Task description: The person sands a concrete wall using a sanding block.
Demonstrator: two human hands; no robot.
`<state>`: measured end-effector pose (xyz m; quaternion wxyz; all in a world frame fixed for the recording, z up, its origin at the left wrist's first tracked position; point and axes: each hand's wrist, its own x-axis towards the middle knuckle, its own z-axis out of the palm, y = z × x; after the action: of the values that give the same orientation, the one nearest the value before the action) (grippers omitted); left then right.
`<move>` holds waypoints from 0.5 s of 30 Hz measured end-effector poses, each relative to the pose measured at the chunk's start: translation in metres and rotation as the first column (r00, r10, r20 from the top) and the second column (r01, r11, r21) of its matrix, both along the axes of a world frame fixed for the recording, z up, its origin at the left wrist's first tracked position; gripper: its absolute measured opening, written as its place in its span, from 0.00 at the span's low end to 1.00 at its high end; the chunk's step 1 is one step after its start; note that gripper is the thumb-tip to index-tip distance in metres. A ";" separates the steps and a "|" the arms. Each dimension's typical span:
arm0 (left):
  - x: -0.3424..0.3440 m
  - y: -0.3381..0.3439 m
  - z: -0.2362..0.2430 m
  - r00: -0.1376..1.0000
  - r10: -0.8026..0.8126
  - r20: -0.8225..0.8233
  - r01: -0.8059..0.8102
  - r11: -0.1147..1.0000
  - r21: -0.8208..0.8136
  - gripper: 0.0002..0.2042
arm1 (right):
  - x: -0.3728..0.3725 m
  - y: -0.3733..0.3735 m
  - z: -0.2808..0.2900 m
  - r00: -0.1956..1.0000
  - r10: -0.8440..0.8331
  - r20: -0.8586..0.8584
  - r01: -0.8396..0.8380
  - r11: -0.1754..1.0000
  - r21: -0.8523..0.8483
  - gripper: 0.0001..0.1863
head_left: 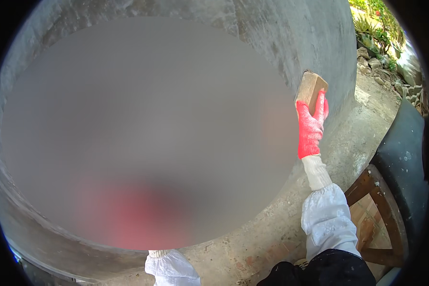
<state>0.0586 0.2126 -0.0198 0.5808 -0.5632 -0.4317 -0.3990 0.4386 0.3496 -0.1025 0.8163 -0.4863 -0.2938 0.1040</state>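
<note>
- Right hand [312, 126], in a red glove with a pale cuff: partly closed about a tan block [311, 88], thumb along its left side and fingers along its right, a grip that probably keeps the block steady from both edges.
- Tan block: just beyond the palm, tilted, its far end apparently against the grey curved wall [326, 38]; the dark strip on its left edge suggests a working face turned toward that surface, leaving the back for the hand.
- Grey curved wall: rises ahead of the right hand and bends around to its left, smooth in places and streaked in others.
- Left hand [143, 217]: to the lower left of the right, visible only as a red blur above a white sleeve [174, 270]; its opening, and anything held, cannot be told.
- Rough concrete ledge [271, 214]: below the right hand, spreading under the forearm.
- Brown wooden frame [391, 214] and dark speckled panel [400, 138]: to the hand's lower right, apart from it.
- Stones [367, 59] and green plants [383, 31]: farthest, beyond the hand at upper right.
</note>
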 end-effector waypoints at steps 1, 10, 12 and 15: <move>0.000 0.000 -0.001 1.000 0.009 0.028 -0.008 1.000 -0.017 0.19 | -0.008 -0.002 -0.011 0.981 -0.093 0.169 0.092 0.996 0.017 0.46; -0.004 -0.004 0.003 0.996 0.084 -0.017 -0.085 0.995 -0.051 0.19 | -0.075 -0.051 -0.073 0.441 -0.159 0.884 -0.254 0.922 0.292 0.41; -0.006 -0.004 0.001 0.996 0.082 -0.035 -0.084 0.995 -0.046 0.19 | -0.049 -0.038 -0.051 0.704 -0.169 0.690 -0.018 0.967 0.254 0.47; 0.003 0.000 0.001 0.997 0.069 -0.022 -0.070 0.996 -0.050 0.19 | -0.017 -0.005 -0.059 0.945 -0.122 0.305 0.112 0.992 0.049 0.51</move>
<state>0.0615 0.2127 -0.0185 0.5841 -0.5665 -0.4550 -0.3617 0.4214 0.3447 -0.1613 0.7729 -0.5004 -0.3893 -0.0260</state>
